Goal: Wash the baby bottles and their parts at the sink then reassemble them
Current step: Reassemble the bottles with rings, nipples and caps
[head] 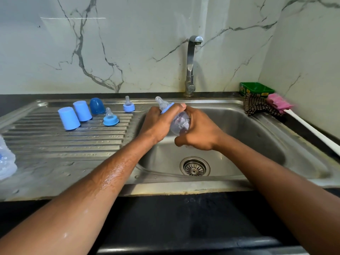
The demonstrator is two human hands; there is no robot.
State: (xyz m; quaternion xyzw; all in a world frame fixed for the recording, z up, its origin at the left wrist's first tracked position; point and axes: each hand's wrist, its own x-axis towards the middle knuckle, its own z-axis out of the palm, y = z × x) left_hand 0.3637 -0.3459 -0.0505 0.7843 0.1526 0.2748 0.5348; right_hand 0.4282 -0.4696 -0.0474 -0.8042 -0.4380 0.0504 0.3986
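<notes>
Over the steel sink (248, 126) both my hands hold one clear baby bottle (181, 124), tilted with its teat up and to the left. My left hand (158, 122) grips the blue collar (167, 107) under the clear teat (161, 102). My right hand (198, 131) wraps the bottle's body. On the draining board (55, 144) stand two light blue caps (69, 118) (82, 110), a dark blue cap (97, 105) and two teats in blue collars (110, 117) (128, 105). Another clear bottle (6, 162) shows at the left edge.
The tap (191, 65) stands behind the basin and no water runs. The drain (195, 166) is open. At the back right sit a green tub (256, 89), a checked cloth (257, 105) and a pink bottle brush (279, 103) with a long white handle (316, 131).
</notes>
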